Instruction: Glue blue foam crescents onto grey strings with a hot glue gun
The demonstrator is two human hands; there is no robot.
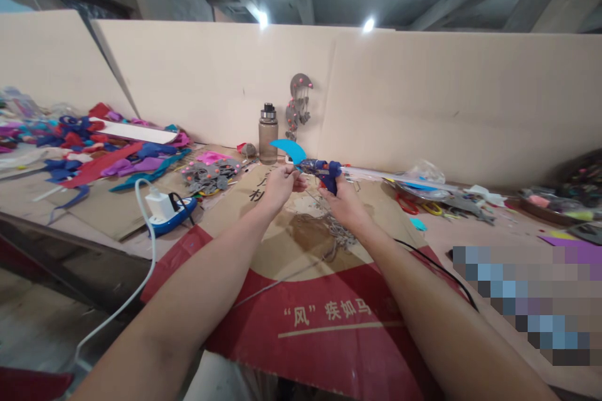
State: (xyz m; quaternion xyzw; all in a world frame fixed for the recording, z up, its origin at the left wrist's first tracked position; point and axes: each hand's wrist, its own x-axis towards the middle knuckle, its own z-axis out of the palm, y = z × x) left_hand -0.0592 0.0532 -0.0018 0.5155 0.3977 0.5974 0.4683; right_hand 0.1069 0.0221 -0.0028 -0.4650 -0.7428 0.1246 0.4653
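My left hand (288, 183) pinches a bright blue crescent-shaped piece (290, 149) by its lower end. In my right hand (342, 197) is a dark blue glue gun (324, 169), its nozzle pointing left at the crescent, close to my left fingertips. A long clear glue stick (376, 174) sticks out of the gun's back end. Below both hands, a tangle of grey cord (341, 233) lies on a red and tan printed cardboard sheet (320, 282). Whether the nozzle touches the crescent I cannot tell.
Behind my hands stand a grey-brown bottle (268, 138) and a hanging grey moon ornament (300, 106) against the cardboard wall (211, 81). Colourful fabric scraps (122, 156) and a blue power strip (173, 216) are at left. Red-handled scissors (407, 203) lie at right; a black cable (442, 269) crosses the cardboard.
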